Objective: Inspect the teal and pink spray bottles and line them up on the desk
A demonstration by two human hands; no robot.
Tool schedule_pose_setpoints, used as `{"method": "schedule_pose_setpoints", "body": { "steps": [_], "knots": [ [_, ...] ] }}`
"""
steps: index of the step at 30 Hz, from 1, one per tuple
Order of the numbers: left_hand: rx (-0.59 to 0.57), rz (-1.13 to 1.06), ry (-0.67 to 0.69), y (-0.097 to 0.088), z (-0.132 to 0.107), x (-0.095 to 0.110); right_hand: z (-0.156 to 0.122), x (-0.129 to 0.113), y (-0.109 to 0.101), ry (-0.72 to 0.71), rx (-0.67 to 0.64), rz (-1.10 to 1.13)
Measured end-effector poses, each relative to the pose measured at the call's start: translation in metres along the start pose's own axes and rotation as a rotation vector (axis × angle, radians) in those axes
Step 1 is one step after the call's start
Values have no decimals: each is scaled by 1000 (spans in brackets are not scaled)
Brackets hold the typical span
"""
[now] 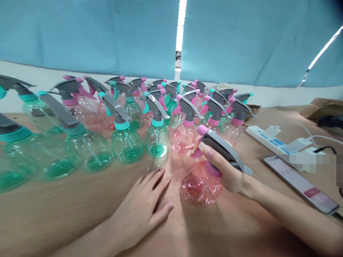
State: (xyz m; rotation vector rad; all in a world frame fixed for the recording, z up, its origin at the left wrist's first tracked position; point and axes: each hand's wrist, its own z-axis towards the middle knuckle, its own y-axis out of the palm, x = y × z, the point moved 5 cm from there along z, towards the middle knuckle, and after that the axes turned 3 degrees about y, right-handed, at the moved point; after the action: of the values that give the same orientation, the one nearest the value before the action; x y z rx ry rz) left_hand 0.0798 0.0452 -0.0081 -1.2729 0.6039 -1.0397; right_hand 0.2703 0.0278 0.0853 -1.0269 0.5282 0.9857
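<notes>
Right of centre, our right hand [223, 166] grips the pink bottle [200, 185], leaning toward upper right; our left hand [143, 198] lies empty, lower left of it.

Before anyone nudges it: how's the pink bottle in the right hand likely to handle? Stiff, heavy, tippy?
Probably light for its size: the pink bottle looks like thin, see-through plastic. Its glossy, rounded body may be slippery; the right hand grips up by the spray head. Stood free and pushed, that overhanging head could make it tip.
</notes>
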Motion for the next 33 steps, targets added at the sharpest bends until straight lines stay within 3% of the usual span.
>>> {"method": "schedule_pose_setpoints", "body": {
  "steps": [20, 33],
  "knots": [
    [-32, -37, -30, -3, 3, 1, -4, 15, 5, 125, 14, 180],
    [-34, -26, -20, -4, 4, 2, -4, 12, 3, 74, -2, 167]
  ]
}}
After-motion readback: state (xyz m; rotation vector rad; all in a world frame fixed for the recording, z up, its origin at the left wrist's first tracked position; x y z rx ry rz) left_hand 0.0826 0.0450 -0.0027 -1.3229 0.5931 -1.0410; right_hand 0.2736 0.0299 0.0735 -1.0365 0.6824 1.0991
